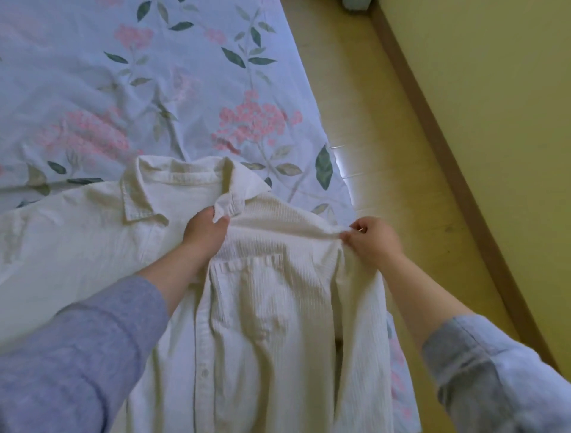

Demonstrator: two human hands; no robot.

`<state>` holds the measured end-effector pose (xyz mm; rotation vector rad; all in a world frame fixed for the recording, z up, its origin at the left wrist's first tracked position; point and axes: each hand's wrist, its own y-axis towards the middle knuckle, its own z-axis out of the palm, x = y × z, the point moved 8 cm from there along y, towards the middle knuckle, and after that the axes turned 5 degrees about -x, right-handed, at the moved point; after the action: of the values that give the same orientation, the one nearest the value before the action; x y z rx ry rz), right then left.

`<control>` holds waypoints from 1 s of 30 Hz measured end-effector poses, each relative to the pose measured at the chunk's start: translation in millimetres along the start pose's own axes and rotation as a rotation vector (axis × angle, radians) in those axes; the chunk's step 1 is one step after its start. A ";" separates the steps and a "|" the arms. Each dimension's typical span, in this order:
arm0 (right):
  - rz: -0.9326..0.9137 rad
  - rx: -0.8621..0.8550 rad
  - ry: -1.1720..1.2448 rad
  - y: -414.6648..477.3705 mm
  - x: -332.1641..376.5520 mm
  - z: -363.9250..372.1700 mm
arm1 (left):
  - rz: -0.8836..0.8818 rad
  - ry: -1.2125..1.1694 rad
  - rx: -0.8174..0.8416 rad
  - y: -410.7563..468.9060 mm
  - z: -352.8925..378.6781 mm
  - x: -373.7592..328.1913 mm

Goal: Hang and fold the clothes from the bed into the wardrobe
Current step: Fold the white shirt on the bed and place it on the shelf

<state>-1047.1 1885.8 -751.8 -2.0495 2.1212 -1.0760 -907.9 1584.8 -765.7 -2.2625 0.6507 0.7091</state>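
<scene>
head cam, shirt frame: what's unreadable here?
All head view:
- shirt: hem cut off by the bottom edge, one side by the left edge.
- left hand: fingertips hidden behind the collar flap it grips.
- right hand: the sleeve below its pinch is hidden by the forearm.
- pale object: cut off by the top edge, unidentifiable.
- wardrobe, any hanger: out of frame.

We see a cream-white ribbed button-up shirt (262,293), collared, with a chest pocket. Its left part lies flat on the pale blue floral-print bed sheet (92,77); the pocket side is raised near the bed edge.
</scene>
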 end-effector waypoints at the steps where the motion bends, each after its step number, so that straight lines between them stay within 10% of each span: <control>1: 0.025 0.090 0.053 1.4 -0.9 9.3 | -0.007 0.024 0.025 -0.4 4.5 3.0; 6: -0.014 0.093 0.183 -3.1 -1.4 17.8 | 0.011 -0.038 -0.025 5.2 5.3 0.3; 19: -0.151 -0.541 0.161 -103.6 -8.0 -11.9 | 0.002 -0.020 -0.060 -44.9 -9.9 24.4; 26: 0.043 -0.290 0.245 -186.3 -46.1 46.1 | -0.200 -0.054 0.271 -119.0 -0.6 96.3; 30: 0.152 -0.318 0.187 -204.5 -69.2 54.5 | -0.207 -0.009 0.125 -124.4 -24.8 122.2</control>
<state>-832.2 1939.5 -729.5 -1.9251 2.6449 -1.0015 -734.9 1617.5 -772.8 -2.1710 0.4362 0.5614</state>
